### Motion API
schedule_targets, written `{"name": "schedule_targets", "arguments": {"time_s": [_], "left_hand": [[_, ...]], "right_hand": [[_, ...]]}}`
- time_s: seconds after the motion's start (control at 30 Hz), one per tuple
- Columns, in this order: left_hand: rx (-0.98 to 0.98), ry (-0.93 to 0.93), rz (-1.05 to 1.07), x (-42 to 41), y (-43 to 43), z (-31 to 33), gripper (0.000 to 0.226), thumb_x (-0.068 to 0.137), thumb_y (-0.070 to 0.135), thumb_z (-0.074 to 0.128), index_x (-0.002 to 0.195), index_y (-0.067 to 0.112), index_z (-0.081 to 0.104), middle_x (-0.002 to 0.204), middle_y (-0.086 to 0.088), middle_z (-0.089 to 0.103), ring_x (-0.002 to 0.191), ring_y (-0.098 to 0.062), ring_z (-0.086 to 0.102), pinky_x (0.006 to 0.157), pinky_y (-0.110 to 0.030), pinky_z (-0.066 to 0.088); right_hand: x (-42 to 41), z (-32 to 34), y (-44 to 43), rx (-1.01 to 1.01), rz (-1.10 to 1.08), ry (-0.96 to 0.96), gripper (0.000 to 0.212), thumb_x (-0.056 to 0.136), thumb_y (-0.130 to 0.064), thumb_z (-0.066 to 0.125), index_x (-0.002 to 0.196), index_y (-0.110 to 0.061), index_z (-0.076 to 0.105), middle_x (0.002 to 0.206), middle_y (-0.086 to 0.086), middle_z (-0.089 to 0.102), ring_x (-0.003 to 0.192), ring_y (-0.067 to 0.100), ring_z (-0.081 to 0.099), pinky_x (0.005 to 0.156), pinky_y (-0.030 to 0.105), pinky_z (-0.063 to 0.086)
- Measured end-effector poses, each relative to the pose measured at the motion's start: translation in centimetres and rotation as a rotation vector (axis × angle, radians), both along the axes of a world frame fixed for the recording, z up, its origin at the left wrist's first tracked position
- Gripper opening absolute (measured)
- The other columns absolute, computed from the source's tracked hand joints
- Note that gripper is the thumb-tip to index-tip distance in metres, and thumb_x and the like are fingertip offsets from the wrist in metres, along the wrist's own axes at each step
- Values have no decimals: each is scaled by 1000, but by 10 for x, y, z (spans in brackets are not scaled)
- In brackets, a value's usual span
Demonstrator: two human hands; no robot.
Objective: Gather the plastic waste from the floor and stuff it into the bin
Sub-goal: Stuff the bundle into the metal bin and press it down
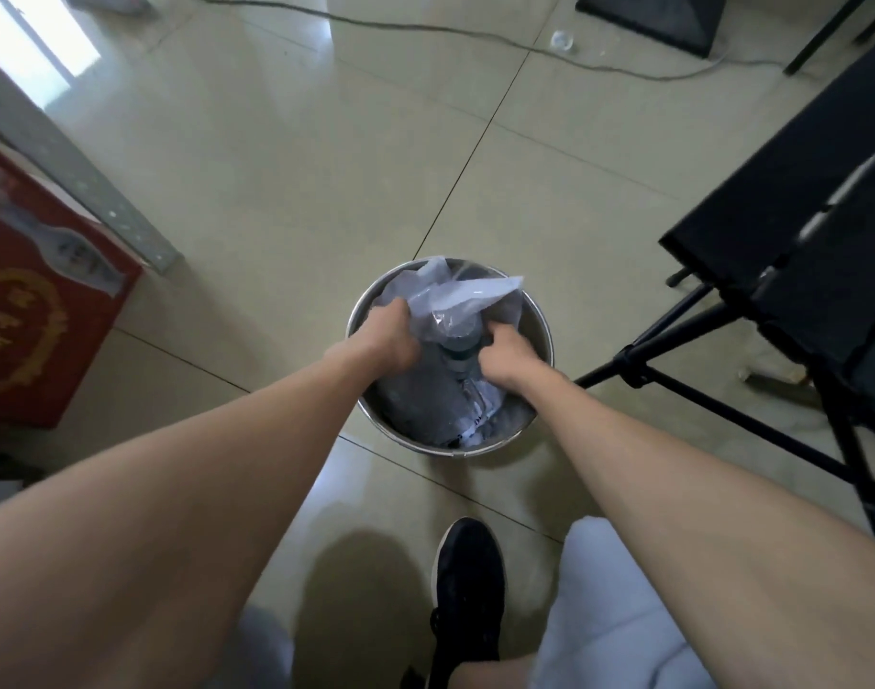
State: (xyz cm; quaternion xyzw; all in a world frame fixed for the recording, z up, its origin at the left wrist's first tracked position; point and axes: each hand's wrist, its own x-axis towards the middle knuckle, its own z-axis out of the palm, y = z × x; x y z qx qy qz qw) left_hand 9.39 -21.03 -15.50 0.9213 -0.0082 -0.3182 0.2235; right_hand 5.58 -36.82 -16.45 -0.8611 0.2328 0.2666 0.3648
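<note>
Both fists, left hand (388, 335) and right hand (507, 353), clench crumpled plastic waste (462, 300) inside the bin (542, 320); no lettering is legible.

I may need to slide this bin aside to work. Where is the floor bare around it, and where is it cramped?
Bare tile lies beyond the bin, up to the cable, and on its left toward the red box. The right is cramped by the black stand legs. The near side holds a black shoe. Inside, both the left hand and right hand press the plastic waste.
</note>
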Motion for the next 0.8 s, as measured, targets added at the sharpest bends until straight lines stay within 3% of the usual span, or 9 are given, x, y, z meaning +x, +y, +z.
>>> {"name": "schedule_targets", "arguments": {"time_s": [0.17, 0.3, 0.4, 0.53, 0.63, 0.73, 0.8], "left_hand": [[-77, -25, 49, -19, 11, 38, 52, 93, 13, 54, 145, 4, 49, 149, -17, 52, 136, -34, 50, 109, -39, 42], [-112, -151, 216, -42, 24, 58, 49, 87, 2, 53, 136, 1, 52, 138, -21, 55, 127, -38, 54, 102, -41, 44], [-112, -92, 400, -59, 33, 56, 50, 89, 6, 60, 136, -4, 45, 138, -24, 50, 127, -41, 51, 98, -43, 46], [-191, 56, 532, -79, 41, 43, 36, 90, 5, 58, 125, -1, 56, 121, -24, 62, 114, -40, 61, 82, -38, 49], [-330, 115, 638, -85, 48, 37, 14, 82, 1, 58, 95, 6, 59, 103, -18, 64, 99, -36, 64, 87, -40, 55], [-466, 192, 728, -76, 61, 4, 42, 66, 7, 52, 105, -2, 64, 98, -23, 70, 95, -38, 69, 90, -53, 59], [-480, 192, 772, -75, 69, -1, 33, 69, 8, 50, 98, 0, 65, 103, -27, 72, 98, -40, 72, 87, -54, 60]], "right_hand": [[-16, 47, -2, -63, -24, -59, 39, 88, -1, 43, 117, -4, 68, 129, 19, 63, 118, 37, 58, 99, 37, 47], [-33, 75, -5, -166, -82, -158, 28, 85, 1, 47, 101, 4, 70, 115, 20, 66, 103, 36, 63, 89, 37, 52], [-47, 78, -1, -254, -15, -104, 34, 87, -6, 49, 119, -1, 58, 132, 18, 48, 119, 38, 53, 99, 43, 47], [-60, 71, 6, -226, -12, -43, 45, 91, -6, 46, 135, 5, 41, 152, 19, 27, 139, 36, 35, 112, 38, 31], [-64, 74, 10, -171, -122, -71, 40, 90, -6, 46, 128, 8, 46, 146, 21, 37, 133, 38, 42, 109, 39, 36], [-64, 77, 10, -127, -185, -97, 40, 88, -7, 47, 124, 10, 52, 138, 25, 49, 125, 38, 50, 100, 36, 41], [-63, 81, 12, -94, -242, -113, 36, 87, -6, 48, 117, 12, 57, 127, 26, 58, 117, 37, 57, 86, 30, 42]]}}
